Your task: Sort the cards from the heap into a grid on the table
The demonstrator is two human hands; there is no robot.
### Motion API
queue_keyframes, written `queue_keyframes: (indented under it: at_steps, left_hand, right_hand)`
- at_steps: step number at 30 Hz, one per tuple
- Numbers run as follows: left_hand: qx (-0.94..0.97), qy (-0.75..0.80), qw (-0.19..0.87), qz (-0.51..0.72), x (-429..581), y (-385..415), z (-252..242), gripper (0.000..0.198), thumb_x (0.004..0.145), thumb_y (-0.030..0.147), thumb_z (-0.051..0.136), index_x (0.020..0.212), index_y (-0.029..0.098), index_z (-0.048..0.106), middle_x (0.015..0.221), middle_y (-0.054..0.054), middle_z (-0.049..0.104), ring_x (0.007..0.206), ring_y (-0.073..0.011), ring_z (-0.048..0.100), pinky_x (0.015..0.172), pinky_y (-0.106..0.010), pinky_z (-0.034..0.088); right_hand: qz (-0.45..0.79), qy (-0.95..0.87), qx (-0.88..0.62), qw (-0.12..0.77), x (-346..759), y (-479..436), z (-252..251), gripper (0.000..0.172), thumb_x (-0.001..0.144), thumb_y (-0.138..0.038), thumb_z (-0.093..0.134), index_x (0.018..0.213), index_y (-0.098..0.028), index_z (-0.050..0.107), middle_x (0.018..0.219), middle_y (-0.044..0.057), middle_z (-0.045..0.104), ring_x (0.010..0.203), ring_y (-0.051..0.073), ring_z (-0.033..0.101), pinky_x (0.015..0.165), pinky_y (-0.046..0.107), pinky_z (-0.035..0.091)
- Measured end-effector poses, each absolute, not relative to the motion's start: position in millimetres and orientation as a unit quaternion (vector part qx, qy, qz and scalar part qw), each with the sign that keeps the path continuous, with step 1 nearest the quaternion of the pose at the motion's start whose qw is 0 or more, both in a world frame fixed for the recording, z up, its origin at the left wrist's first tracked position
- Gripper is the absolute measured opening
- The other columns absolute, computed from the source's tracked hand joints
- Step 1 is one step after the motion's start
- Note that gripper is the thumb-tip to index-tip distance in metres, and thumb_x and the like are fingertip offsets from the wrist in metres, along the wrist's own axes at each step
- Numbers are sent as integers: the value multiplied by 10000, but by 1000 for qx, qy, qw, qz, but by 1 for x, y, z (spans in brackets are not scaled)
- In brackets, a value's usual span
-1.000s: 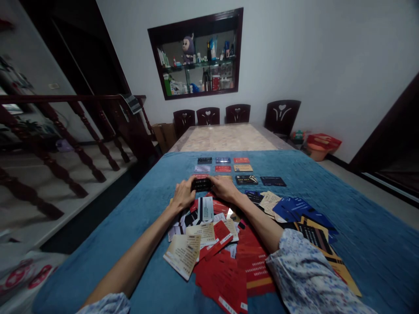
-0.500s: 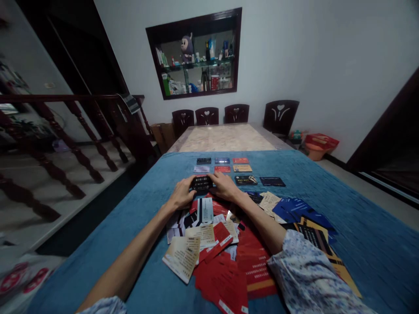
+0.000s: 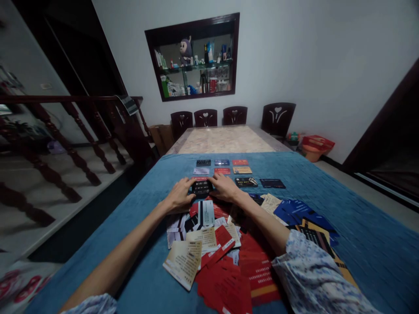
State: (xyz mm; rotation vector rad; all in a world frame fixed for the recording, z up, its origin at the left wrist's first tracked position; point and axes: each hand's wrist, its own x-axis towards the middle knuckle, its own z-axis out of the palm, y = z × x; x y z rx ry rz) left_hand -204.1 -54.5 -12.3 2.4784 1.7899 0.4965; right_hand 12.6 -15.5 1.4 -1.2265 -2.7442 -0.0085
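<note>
A small stack of black cards with pale print stands between my two hands on the blue cloth. My left hand grips its left edge, fingers at the top corner and thumb low. Against the right edge my right hand closes, its fingertips at the upper corner; its thumb is hidden. Just beyond are a lilac card, a red card and a yellow card. Closer to me spreads a loose heap of red cards, cream cards and a light-blue card.
Blue cards fan out right of the heap. A black-and-gold card and a dark card lie right of my hands. The blue cloth covers the near table; bare marbled tabletop and chairs are beyond.
The view has tilted slightly. Both hands stay at the black cards; the left thumb now sits lower and farther off the cards' face, so more of it shows.
</note>
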Motion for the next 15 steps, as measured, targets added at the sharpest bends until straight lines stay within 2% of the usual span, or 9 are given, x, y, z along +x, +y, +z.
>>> queue_keyframes:
  at_steps: [5, 15]
  left_hand:
    - [804, 580, 5, 130, -201, -51, -7, 513, 786, 195, 629, 1295, 219, 573, 1290, -90, 542, 1192, -280, 515, 1026, -421, 440]
    - [804, 595, -15, 10, -193, -32, 13, 457, 814, 163, 568, 1269, 210, 547, 1298, -118, 531, 1212, -304, 449, 969, -486, 407]
  right_hand:
    - [-13, -918, -392, 51, 11, -9, 9, 504, 862, -379, 650, 1321, -189, 562, 1285, 157, 557, 1214, 310, 462, 885, 388, 472]
    - [-9, -930, -368, 16, 9, 24, 15, 447, 838, -423, 686, 1210, -179, 649, 1251, 152, 597, 1176, 303, 529, 871, 352, 488]
